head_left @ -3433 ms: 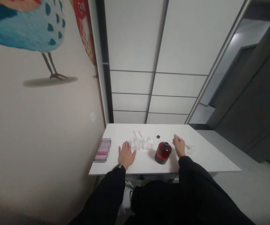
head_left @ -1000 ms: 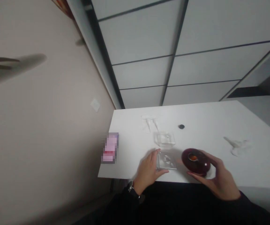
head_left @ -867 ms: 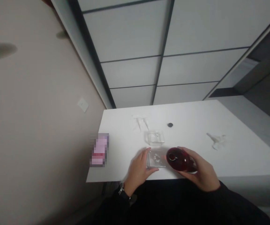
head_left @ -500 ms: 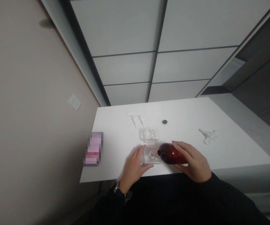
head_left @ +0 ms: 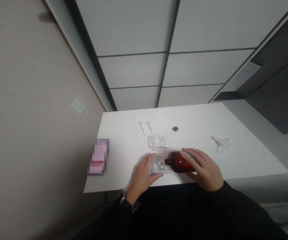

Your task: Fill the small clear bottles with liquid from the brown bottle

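My right hand grips a dark red bottle, tipped on its side with its black neck over a clear square bottle. My left hand holds that clear bottle steady near the front edge of the white table. A second clear square bottle stands just behind it, apart from both hands.
A small black cap lies farther back. White pump heads lie at the back left, another white pump at the right. A blurred pink object rests at the table's left edge, by the wall.
My right hand took the red bottle off the table and tipped it over, its neck now at the clear bottle's mouth. My left hand took hold of the clear bottle.
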`<state>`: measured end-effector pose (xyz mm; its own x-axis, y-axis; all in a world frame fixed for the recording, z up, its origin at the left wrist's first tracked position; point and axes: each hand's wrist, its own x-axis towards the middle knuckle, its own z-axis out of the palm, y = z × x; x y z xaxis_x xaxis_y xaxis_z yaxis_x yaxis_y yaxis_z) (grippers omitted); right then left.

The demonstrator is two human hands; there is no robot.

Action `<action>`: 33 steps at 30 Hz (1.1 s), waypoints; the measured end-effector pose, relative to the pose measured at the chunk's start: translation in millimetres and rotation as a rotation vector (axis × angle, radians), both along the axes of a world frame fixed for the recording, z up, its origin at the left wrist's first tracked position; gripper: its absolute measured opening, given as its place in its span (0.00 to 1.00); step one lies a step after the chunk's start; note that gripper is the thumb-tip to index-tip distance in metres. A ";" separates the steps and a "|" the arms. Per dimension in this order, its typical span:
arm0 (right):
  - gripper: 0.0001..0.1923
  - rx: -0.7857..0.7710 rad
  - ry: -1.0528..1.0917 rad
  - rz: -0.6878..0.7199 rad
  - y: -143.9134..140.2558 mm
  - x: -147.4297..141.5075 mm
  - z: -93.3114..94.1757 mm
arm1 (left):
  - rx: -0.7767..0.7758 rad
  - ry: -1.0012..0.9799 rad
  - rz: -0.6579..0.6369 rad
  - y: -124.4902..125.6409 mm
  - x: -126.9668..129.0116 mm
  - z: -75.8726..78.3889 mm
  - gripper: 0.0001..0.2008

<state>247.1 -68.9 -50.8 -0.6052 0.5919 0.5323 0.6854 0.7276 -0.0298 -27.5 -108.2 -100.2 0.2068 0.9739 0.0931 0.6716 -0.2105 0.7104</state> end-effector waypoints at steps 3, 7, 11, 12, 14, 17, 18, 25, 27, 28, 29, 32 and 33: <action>0.36 0.021 -0.016 0.010 0.8 -0.2 3.0 | 0.001 -0.005 -0.001 0.0 -0.2 0.6 0.44; 0.33 0.038 -0.042 0.007 0.9 -0.5 6.0 | 0.009 -0.025 -0.004 -0.3 -0.3 1.9 0.44; 0.30 0.041 -0.055 -0.001 0.7 -0.9 8.4 | 0.001 -0.027 0.001 -0.4 -0.1 2.3 0.44; 0.29 0.042 -0.060 0.000 0.8 -1.0 9.0 | -0.002 -0.026 0.002 -0.5 -0.1 2.1 0.44; 0.28 0.048 -0.068 0.001 1.0 -1.2 10.2 | -0.005 -0.027 0.004 -0.6 -0.2 1.3 0.44; 0.29 0.047 -0.079 -0.008 1.5 -1.2 12.0 | 0.003 -0.026 0.005 -0.7 -0.6 -0.2 0.45; 0.29 0.045 -0.081 -0.011 1.6 -1.1 12.6 | 0.009 -0.024 0.004 -0.7 -0.6 -0.6 0.45; 0.27 0.061 -0.082 -0.007 2.6 -0.8 16.4 | -0.002 -0.011 0.000 -0.4 -0.1 -1.5 0.46; 0.26 0.073 -0.086 -0.003 2.8 -1.0 17.7 | -0.008 -0.017 -0.001 -0.4 0.0 -1.5 0.46; 0.25 0.077 -0.089 -0.005 2.9 -1.1 18.3 | -0.006 -0.021 0.000 -0.4 -0.1 -1.5 0.46; 0.25 0.079 -0.093 -0.008 2.9 -1.2 19.0 | -0.004 -0.025 0.000 -0.5 -0.2 -1.4 0.46; 0.26 0.081 -0.100 -0.018 3.1 -1.1 20.6 | -0.007 -0.029 -0.001 -0.6 -0.3 -0.9 0.45; 0.27 0.080 -0.098 -0.017 3.1 -0.9 21.1 | -0.011 -0.027 0.000 -0.5 -0.2 -0.6 0.45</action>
